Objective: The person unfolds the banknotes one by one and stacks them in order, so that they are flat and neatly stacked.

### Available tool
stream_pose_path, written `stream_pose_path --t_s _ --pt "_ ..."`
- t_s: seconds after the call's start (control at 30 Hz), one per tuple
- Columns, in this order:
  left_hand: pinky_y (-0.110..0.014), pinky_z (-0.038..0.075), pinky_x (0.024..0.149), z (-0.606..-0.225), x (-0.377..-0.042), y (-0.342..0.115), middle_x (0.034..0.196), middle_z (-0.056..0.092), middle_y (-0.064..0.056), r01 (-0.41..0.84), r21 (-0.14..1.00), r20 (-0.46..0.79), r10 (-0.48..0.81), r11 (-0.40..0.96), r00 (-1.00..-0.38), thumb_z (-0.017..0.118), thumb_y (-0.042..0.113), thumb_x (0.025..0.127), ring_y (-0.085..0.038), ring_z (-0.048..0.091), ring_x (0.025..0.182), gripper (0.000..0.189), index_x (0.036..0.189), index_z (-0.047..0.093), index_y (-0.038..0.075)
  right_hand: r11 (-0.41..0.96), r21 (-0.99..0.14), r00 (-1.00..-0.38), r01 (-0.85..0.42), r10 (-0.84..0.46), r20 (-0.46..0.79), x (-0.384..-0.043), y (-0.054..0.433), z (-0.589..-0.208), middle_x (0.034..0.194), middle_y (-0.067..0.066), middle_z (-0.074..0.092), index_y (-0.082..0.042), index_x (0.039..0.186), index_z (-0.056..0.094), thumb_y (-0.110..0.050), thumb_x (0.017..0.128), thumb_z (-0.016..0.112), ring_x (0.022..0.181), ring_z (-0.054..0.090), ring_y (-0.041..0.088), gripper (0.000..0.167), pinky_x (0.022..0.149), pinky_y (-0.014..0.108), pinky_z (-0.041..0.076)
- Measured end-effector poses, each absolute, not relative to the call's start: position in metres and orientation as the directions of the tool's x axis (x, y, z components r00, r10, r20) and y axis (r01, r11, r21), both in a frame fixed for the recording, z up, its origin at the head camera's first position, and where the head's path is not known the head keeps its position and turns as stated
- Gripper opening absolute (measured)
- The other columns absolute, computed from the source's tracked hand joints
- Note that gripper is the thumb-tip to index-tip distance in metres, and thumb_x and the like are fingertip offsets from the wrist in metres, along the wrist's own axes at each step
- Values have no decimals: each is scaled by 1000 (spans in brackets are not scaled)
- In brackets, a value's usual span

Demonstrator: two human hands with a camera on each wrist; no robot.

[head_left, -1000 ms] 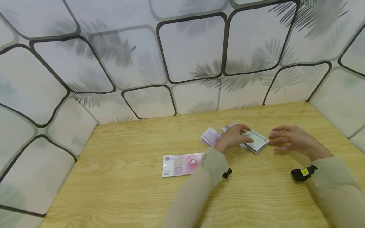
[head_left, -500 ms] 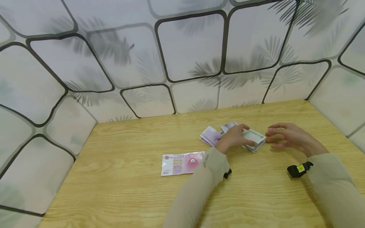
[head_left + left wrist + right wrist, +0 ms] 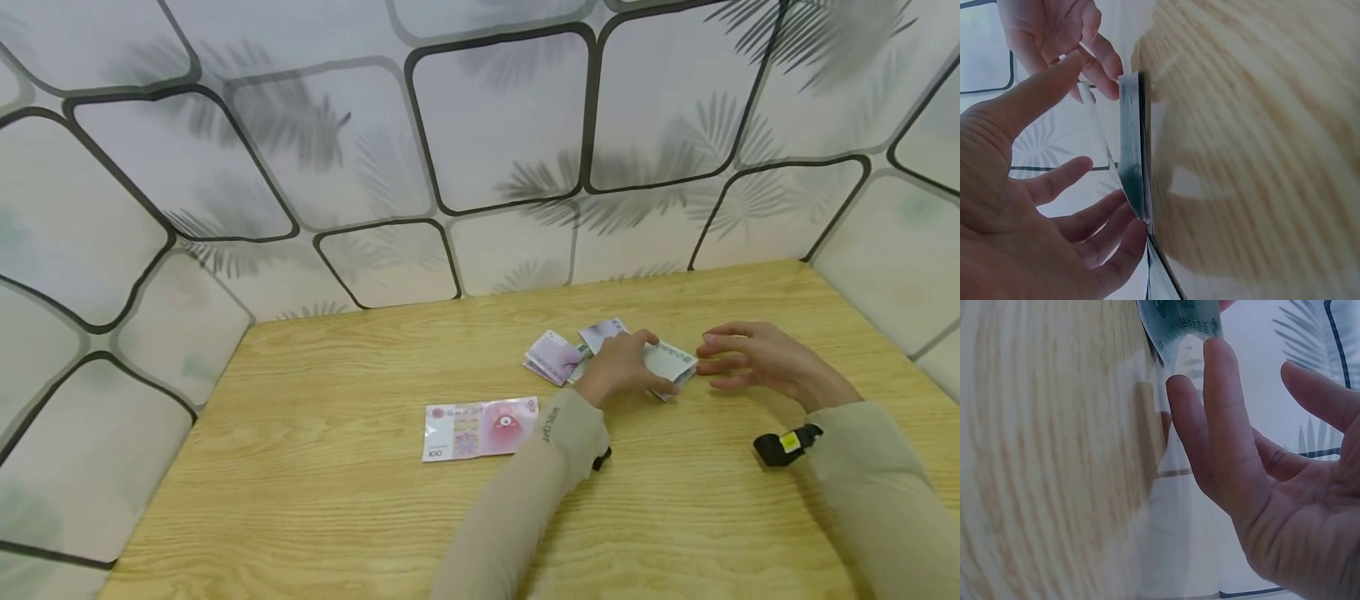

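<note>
A folded green banknote (image 3: 670, 360) lies on the table, its upper layer lifted off the lower one in the left wrist view. My left hand (image 3: 621, 365) is over its left part, fingers spread, with the lower fingertips at the fold. To the right, my right hand (image 3: 765, 358) has its fingers extended and loosely bent, with the fingertips at the note's right edge. In the right wrist view, fingertips (image 3: 1216, 353) meet the raised end of the green note. Left of it lie a folded purple banknote (image 3: 553, 354) and another purple note (image 3: 600, 333), partly behind my left hand.
A flat pink 100 banknote (image 3: 480, 427) lies nearer, beside my left sleeve, which covers its right end slightly. The wooden table (image 3: 300, 500) meets patterned wall covering (image 3: 510, 250) at the back and sides. A black wrist camera (image 3: 783, 444) is on my right cuff.
My right hand has moved slightly left, and the green note's right end has shifted left too. My left hand has moved a little, uncovering more of the purple note behind.
</note>
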State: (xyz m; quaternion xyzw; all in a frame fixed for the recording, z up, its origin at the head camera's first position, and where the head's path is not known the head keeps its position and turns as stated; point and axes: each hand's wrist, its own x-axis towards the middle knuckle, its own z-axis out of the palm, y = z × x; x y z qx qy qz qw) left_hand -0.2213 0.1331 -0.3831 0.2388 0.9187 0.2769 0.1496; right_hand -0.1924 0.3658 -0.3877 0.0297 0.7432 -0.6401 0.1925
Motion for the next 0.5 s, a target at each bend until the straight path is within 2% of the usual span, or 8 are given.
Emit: stream_pose_path --t_s 0.27,0.37,0.5 --pt "-21 45 83 -381 -220 137 130 61 1 375 517 -131 504 770 -854 86 35 82 -13 53 112 67 141 58 22 175 -940 -923 292 -205 -325 -193 366 -388 107 1 67 18 147 21 -18 109 48 94 72 16 59 82 41 61" --pt "-19 45 82 -382 -221 137 130 62 1 370 537 -118 502 758 -857 85 31 84 -13 55 111 63 140 58 20 166 -939 -922 300 -201 -330 -193 365 -387 106 1 67 17 146 25 -16 109 49 93 72 15 55 83 40 61" --pt "-17 46 79 -384 -224 136 125 67 -1 332 614 -84 478 716 -874 81 21 88 -9 59 102 53 137 61 16 192 -934 -921 301 -196 -337 -193 364 -386 106 -1 68 16 146 25 -14 108 50 93 71 14 55 84 39 61"
